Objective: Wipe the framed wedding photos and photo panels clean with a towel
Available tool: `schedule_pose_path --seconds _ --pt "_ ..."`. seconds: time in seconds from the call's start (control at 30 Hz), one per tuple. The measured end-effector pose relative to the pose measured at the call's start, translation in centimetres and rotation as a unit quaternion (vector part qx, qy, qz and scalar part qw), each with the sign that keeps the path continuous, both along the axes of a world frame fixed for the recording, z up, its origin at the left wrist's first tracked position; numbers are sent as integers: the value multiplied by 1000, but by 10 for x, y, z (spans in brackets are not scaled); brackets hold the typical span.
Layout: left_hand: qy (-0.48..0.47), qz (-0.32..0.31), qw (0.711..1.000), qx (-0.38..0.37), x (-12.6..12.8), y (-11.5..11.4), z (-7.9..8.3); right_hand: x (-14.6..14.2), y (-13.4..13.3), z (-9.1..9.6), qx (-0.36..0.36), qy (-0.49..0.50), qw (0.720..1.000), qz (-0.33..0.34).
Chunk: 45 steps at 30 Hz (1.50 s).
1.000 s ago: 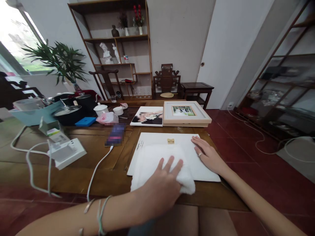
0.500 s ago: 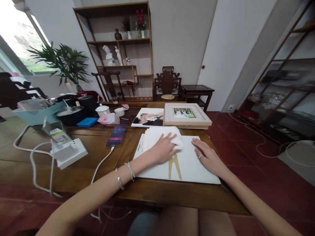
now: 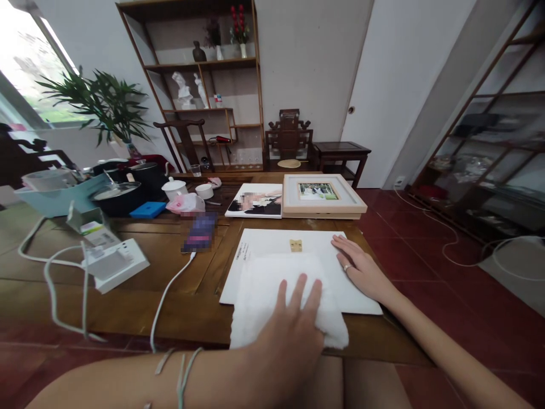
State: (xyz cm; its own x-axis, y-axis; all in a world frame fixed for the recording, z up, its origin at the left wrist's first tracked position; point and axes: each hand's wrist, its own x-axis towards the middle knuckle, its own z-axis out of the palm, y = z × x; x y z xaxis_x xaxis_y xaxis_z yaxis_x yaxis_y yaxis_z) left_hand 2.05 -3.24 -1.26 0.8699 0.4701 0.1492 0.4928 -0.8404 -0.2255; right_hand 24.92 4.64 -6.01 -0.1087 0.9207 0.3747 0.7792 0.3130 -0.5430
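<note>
A white towel [image 3: 276,289] lies folded over the near-left part of a flat white board [image 3: 327,244], hanging past its front edge. My left hand [image 3: 293,324] presses on the towel from above and holds it, its three visible fingers spread over the cloth; the thumb is hidden. At the board's right side, my right hand [image 3: 360,267] rests flat and open, fingers stretched out, a ring on one. A small tan piece [image 3: 295,245] with dark spots shows on the board above the towel. Small print runs along the board's left edge.
Behind the board lie a photo print [image 3: 255,200] and a light wooden picture frame [image 3: 324,196]. To the left are a phone [image 3: 199,232] on a white cable [image 3: 168,289], an opened white box [image 3: 121,264], a blue box [image 3: 147,209] and black pots [image 3: 114,197].
My left hand has drawn the towel towards me, from the board's far part to its front edge. The tan A-shaped piece is now mostly covered. My right hand stays in place.
</note>
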Motion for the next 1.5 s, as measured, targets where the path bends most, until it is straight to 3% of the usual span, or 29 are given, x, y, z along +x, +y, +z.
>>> schedule_pose_path --seconds 0.1,0.23,0.33,0.4,0.53,0.77,0.87,1.0,1.17,1.3,1.4,1.5 --pt "7 28 999 -25 8 23 3 0 0 -1 9 13 1000 2" --pt "24 82 995 -46 24 76 8 0 0 -2 15 31 999 4" --pt "18 76 996 -34 32 111 10 0 0 -2 9 36 999 3" --pt "15 65 997 -24 35 122 9 0 0 -2 3 38 999 5" --pt "26 42 999 -5 37 108 7 0 1 -3 2 40 999 4" --pt "36 -69 997 20 28 17 14 0 0 -2 14 39 999 10" --pt "27 -90 995 14 22 -3 16 0 1 -2 11 41 999 13" --pt "31 -83 996 2 22 12 17 1 1 -4 15 43 999 11" --pt "26 -14 999 -33 32 70 12 0 2 -4 18 44 999 8" --pt "0 16 1000 -17 42 104 4 -1 2 -2 12 45 999 10" --pt "0 30 1000 0 47 111 2 -1 2 -2 19 47 999 10" --pt "15 12 1000 10 46 100 4 -1 2 -2 18 49 999 9"
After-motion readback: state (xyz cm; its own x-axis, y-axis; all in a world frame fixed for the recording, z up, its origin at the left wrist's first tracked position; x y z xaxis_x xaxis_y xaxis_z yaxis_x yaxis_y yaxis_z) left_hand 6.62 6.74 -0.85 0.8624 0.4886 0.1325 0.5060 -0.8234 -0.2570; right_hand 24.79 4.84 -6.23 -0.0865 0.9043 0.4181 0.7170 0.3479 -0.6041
